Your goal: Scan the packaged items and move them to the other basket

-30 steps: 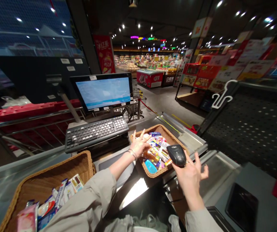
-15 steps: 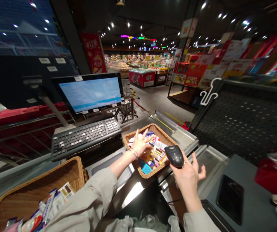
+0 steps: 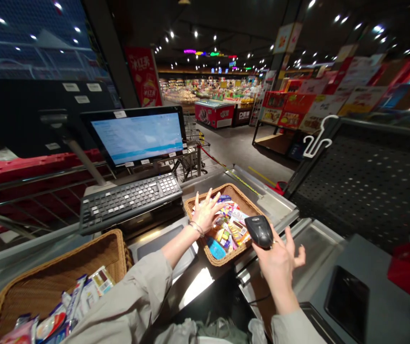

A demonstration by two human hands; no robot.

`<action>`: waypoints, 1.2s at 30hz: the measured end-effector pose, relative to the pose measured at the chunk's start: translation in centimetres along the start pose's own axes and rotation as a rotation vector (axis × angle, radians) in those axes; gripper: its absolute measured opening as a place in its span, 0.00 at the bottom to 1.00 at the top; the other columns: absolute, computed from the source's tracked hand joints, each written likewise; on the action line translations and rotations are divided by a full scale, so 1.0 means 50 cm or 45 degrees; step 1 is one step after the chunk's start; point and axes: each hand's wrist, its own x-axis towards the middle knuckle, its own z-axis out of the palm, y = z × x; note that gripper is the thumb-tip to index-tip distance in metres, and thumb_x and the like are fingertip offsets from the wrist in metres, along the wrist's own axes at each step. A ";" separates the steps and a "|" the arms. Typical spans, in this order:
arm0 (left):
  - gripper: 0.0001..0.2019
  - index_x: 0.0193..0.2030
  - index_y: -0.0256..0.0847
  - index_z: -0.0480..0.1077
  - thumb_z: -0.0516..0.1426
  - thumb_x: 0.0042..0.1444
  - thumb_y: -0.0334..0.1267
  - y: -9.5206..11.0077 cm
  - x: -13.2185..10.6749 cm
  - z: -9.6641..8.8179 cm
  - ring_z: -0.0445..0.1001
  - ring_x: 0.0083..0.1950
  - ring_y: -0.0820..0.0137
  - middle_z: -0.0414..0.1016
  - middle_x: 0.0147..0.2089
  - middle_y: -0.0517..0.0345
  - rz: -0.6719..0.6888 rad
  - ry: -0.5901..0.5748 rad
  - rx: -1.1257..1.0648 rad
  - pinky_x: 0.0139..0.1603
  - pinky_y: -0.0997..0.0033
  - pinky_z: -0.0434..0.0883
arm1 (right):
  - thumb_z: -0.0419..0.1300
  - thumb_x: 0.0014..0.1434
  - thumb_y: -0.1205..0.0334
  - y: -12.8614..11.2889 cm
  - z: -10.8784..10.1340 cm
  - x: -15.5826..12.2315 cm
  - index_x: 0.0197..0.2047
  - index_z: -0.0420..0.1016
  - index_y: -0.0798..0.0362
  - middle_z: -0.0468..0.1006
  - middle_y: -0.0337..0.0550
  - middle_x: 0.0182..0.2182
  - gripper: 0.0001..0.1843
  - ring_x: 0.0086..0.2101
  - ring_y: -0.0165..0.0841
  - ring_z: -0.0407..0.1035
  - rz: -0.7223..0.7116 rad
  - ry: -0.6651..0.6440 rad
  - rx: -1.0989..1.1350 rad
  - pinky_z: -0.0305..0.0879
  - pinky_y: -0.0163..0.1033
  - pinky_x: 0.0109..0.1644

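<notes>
My left hand (image 3: 205,212) is over the left side of a wicker basket (image 3: 257,206), fingers spread above the colourful small packages (image 3: 228,229) inside. Whether its fingertips touch any of them I cannot tell. A blue item (image 3: 215,248) lies at the basket's near end. My right hand (image 3: 279,258) grips a black handheld barcode scanner (image 3: 258,231), its head tilted toward the basket's right rim. Two or more of that hand's fingers stick out to the right. At lower left, a second wicker basket (image 3: 121,248) holds several packaged goods (image 3: 79,298), partly covered by my left sleeve.
A keyboard (image 3: 131,198) and a lit monitor (image 3: 138,137) stand at the left behind the baskets. On the right lie a black phone (image 3: 347,302) and a dark perforated panel (image 3: 380,186) with a white hook (image 3: 317,138). A metal counter (image 3: 274,205) runs beyond the near basket.
The view has turned slightly left, shifting the scene rightward. My left hand stays spread over the basket, its fingers slightly moved. The scanner remains in my right hand.
</notes>
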 end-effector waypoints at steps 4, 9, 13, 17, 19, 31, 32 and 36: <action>0.23 0.65 0.53 0.64 0.52 0.64 0.50 -0.015 -0.036 -0.005 0.42 0.76 0.49 0.55 0.74 0.53 -0.054 0.048 0.023 0.69 0.26 0.32 | 0.48 0.57 0.33 -0.018 0.009 0.005 0.37 0.81 0.50 0.81 0.52 0.46 0.32 0.61 0.50 0.58 -0.024 -0.019 0.040 0.33 0.60 0.64; 0.27 0.68 0.49 0.61 0.51 0.64 0.54 -0.034 -0.094 -0.035 0.41 0.76 0.50 0.53 0.74 0.50 -0.110 0.070 0.094 0.70 0.28 0.30 | 0.48 0.55 0.29 -0.048 0.036 0.010 0.37 0.79 0.50 0.81 0.51 0.45 0.34 0.60 0.50 0.60 -0.085 0.015 0.127 0.34 0.60 0.64; 0.27 0.68 0.50 0.60 0.50 0.65 0.53 -0.049 -0.145 -0.065 0.40 0.76 0.49 0.52 0.74 0.49 -0.207 0.076 0.140 0.70 0.28 0.31 | 0.50 0.56 0.32 -0.080 0.059 0.008 0.38 0.79 0.50 0.81 0.52 0.45 0.31 0.59 0.49 0.61 -0.158 0.004 0.178 0.35 0.60 0.64; 0.28 0.68 0.49 0.60 0.53 0.64 0.52 -0.061 -0.199 -0.096 0.40 0.77 0.50 0.52 0.74 0.49 -0.311 0.091 0.188 0.70 0.28 0.33 | 0.51 0.55 0.34 -0.118 0.071 0.004 0.44 0.79 0.51 0.81 0.52 0.45 0.31 0.60 0.48 0.60 -0.213 -0.041 0.236 0.38 0.59 0.63; 0.27 0.68 0.49 0.61 0.54 0.63 0.51 -0.065 -0.227 -0.110 0.40 0.76 0.50 0.53 0.74 0.49 -0.363 0.102 0.208 0.70 0.28 0.33 | 0.51 0.54 0.33 -0.142 0.070 0.002 0.46 0.78 0.52 0.80 0.54 0.45 0.34 0.59 0.50 0.61 -0.227 -0.105 0.248 0.40 0.60 0.61; 0.26 0.67 0.49 0.62 0.55 0.63 0.49 -0.087 -0.407 -0.161 0.44 0.76 0.52 0.55 0.73 0.47 -0.702 0.135 0.281 0.70 0.28 0.37 | 0.47 0.55 0.32 -0.273 0.090 -0.044 0.41 0.80 0.51 0.81 0.54 0.42 0.34 0.56 0.50 0.63 -0.456 -0.237 0.394 0.41 0.60 0.61; 0.26 0.67 0.49 0.62 0.55 0.63 0.49 -0.088 -0.422 -0.163 0.44 0.76 0.52 0.55 0.73 0.47 -0.732 0.137 0.279 0.70 0.28 0.37 | 0.47 0.56 0.33 -0.282 0.091 -0.049 0.40 0.79 0.51 0.81 0.54 0.42 0.33 0.56 0.49 0.63 -0.482 -0.240 0.413 0.41 0.60 0.61; 0.26 0.66 0.49 0.62 0.55 0.63 0.49 -0.092 -0.479 -0.173 0.45 0.76 0.53 0.55 0.73 0.48 -0.847 0.133 0.272 0.70 0.28 0.37 | 0.49 0.56 0.36 -0.315 0.091 -0.072 0.40 0.79 0.50 0.80 0.54 0.45 0.29 0.56 0.48 0.63 -0.560 -0.285 0.459 0.44 0.57 0.60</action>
